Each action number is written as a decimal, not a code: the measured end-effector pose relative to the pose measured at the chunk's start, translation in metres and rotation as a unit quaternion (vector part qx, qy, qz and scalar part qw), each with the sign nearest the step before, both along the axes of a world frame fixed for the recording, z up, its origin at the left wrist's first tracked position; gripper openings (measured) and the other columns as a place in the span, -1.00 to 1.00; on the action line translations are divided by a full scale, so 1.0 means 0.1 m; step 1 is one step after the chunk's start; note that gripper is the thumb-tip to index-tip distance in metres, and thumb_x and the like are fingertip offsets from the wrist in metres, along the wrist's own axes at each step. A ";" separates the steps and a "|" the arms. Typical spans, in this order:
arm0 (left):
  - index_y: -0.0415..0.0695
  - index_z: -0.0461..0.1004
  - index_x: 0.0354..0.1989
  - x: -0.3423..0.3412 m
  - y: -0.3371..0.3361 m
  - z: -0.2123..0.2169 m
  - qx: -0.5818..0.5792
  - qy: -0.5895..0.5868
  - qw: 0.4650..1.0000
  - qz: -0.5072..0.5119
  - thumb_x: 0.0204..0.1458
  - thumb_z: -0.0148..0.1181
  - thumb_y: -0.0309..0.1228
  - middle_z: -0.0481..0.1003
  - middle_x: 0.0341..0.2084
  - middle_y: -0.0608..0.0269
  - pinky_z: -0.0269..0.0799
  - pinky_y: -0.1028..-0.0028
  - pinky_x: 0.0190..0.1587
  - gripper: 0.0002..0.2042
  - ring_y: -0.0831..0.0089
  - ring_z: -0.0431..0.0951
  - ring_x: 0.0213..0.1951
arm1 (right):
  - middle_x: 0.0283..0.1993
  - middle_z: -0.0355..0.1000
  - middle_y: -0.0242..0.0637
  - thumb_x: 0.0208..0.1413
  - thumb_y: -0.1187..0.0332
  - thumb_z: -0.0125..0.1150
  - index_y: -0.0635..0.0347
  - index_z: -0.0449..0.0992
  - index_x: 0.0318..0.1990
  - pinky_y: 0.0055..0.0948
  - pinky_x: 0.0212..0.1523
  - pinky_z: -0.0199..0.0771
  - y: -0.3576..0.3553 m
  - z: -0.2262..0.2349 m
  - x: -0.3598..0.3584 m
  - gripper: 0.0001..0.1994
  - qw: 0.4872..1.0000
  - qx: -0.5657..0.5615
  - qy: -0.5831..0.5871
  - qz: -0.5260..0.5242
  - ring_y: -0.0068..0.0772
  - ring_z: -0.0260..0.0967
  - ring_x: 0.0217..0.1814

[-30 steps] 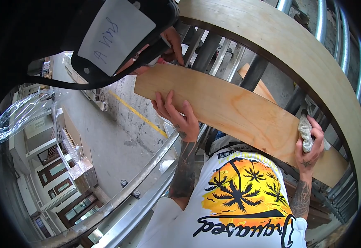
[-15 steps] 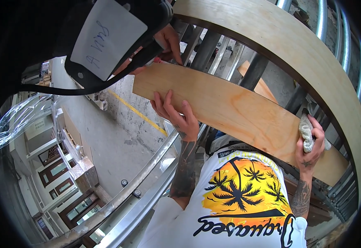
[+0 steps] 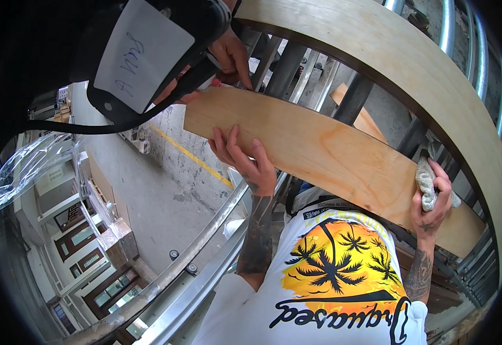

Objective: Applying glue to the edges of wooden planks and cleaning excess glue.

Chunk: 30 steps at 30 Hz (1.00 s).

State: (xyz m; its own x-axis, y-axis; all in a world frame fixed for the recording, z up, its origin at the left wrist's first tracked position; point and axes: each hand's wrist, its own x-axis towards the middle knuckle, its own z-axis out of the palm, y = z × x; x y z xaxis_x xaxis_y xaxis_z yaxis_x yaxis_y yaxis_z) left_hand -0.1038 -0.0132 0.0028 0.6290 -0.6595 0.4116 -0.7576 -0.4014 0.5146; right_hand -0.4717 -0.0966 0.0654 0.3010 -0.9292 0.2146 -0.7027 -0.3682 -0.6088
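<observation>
A light-brown wooden board (image 3: 320,146) with swirling grain slants across the view over dark rollers. My left hand (image 3: 248,164) grips its near edge toward the left end, bent fingers and thumb on its face. At the right end, my right hand (image 3: 432,201) is closed around a crumpled grey-white cloth (image 3: 426,184), which touches the board. What lies under the right fingers is partly hidden. Another person's hand (image 3: 233,57) reaches toward the board's far left corner, near a small red item (image 3: 216,83) I cannot make out.
A long pale wooden panel (image 3: 377,43) arcs beyond the board across the dark rollers (image 3: 288,66). A black device with a white label (image 3: 147,54) covers the upper left. Metal rails (image 3: 205,259) run at lower left, beside a concrete floor (image 3: 170,190) with a yellow line.
The black labelled device has shifted slightly left and down, showing more of the other person's hand. My hands, the board and the cloth look unmoved.
</observation>
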 end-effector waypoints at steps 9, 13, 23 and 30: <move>-0.13 0.33 0.26 0.00 0.00 -0.01 -0.001 0.000 1.000 0.000 0.18 0.06 -0.24 0.06 0.42 -0.10 -0.19 -0.27 0.37 -0.52 -0.29 -0.15 0.44 | 0.11 0.49 0.11 -0.05 0.52 0.13 0.17 0.24 -0.14 -0.05 0.13 0.43 -0.01 -0.01 -0.01 -0.70 1.000 0.001 -0.005 0.004 0.14 0.48 0.08; -0.13 0.33 0.27 0.02 0.01 -0.02 0.006 -0.008 1.000 -0.003 0.18 0.06 -0.24 0.06 0.42 -0.11 -0.18 -0.27 0.37 -0.52 -0.29 -0.15 0.44 | 0.11 0.49 0.11 -0.04 0.51 0.13 0.17 0.24 -0.13 -0.04 0.13 0.42 0.00 -0.01 0.00 -0.70 1.000 0.002 -0.010 0.004 0.14 0.48 0.08; -0.15 0.33 0.26 0.00 0.01 -0.01 0.001 0.005 1.000 -0.001 0.19 0.06 -0.25 0.06 0.42 -0.13 -0.18 -0.27 0.37 -0.52 -0.31 -0.14 0.43 | 0.12 0.48 0.11 -0.03 0.49 0.14 0.17 0.23 -0.12 -0.04 0.14 0.42 0.01 -0.03 -0.01 -0.69 1.000 0.003 -0.010 0.002 0.15 0.47 0.09; -0.18 0.33 0.25 -0.02 0.00 0.03 0.010 0.008 1.000 -0.001 0.20 0.06 -0.24 0.07 0.40 -0.17 -0.19 -0.25 0.38 -0.52 -0.31 -0.13 0.43 | 0.12 0.48 0.12 -0.02 0.49 0.14 0.17 0.23 -0.11 -0.04 0.14 0.42 0.00 -0.01 -0.02 -0.69 1.000 0.002 -0.007 0.005 0.16 0.47 0.09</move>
State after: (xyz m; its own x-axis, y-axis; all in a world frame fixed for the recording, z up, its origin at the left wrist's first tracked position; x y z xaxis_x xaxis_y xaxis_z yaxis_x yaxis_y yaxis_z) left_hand -0.1058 -0.0133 0.0056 0.6342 -0.6691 0.3876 -0.7499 -0.4101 0.5191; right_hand -0.4736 -0.0966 0.0644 0.3065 -0.9273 0.2151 -0.6906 -0.3721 -0.6201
